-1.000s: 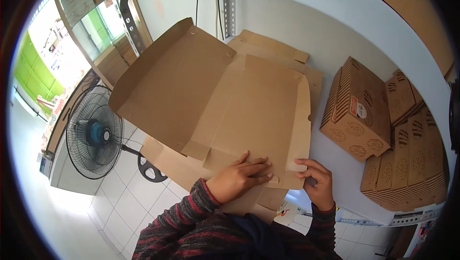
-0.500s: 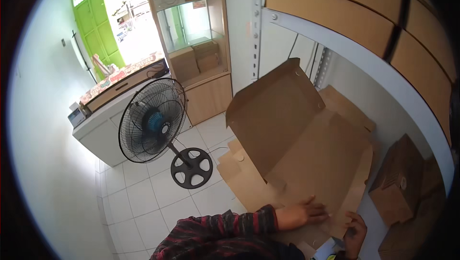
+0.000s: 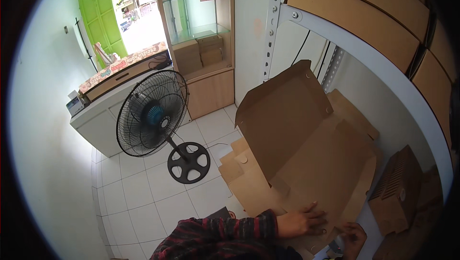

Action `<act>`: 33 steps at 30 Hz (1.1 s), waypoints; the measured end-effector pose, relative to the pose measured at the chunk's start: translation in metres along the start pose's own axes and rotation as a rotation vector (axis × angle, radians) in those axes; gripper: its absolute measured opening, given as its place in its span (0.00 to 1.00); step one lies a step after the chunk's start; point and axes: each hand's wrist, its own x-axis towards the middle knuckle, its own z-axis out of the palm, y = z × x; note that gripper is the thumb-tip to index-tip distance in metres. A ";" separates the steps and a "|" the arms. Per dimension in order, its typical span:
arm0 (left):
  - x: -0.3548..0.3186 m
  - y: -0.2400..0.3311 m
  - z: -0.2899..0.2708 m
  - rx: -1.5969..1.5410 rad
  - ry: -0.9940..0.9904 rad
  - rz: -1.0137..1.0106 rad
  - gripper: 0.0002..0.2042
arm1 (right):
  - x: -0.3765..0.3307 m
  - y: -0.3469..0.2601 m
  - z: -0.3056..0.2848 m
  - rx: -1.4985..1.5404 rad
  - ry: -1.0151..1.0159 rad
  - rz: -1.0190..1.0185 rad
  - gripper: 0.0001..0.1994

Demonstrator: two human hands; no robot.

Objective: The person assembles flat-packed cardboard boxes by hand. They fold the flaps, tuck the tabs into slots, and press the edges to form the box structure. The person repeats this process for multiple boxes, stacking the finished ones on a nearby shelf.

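Observation:
A large unfolded brown cardboard box (image 3: 314,164) lies spread out in front of me, its far left panel (image 3: 282,111) standing up at a slant. My left hand (image 3: 303,222) rests palm down on its near part, fingers spread and nothing held. Beside its near right edge is my right hand (image 3: 353,238), with thumb and fingers curled together. Whatever is between those fingertips is too small to make out. Just below them a pale grey and white item (image 3: 329,250) shows in part at the lower edge.
More flat cardboard (image 3: 244,178) extends to the left under the box. A black standing fan (image 3: 153,114) is on the tiled floor. Shelving with a grey metal frame (image 3: 383,44) holds cardboard boxes (image 3: 354,20) at the upper right. Brown cartons (image 3: 395,188) stand below it.
My right hand's fingers have come off the flap edge and curled closer together. My left hand stays on the cardboard, its fingers a little more spread. The whole view has shifted slightly.

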 end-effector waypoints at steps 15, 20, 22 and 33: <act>0.020 0.009 -0.023 -0.394 -0.065 -0.260 0.13 | 0.026 -0.045 0.049 -0.382 0.271 -0.349 0.04; 0.035 0.009 -0.023 -0.343 0.189 -0.208 0.15 | 0.022 -0.051 0.049 -0.552 0.236 -0.429 0.04; 0.043 0.010 -0.027 -0.341 0.180 -0.222 0.14 | 0.020 -0.050 0.052 -0.568 0.249 -0.457 0.04; 0.055 0.000 -0.020 -0.102 0.096 -0.186 0.07 | -0.011 -0.056 0.067 -0.591 0.086 -0.380 0.10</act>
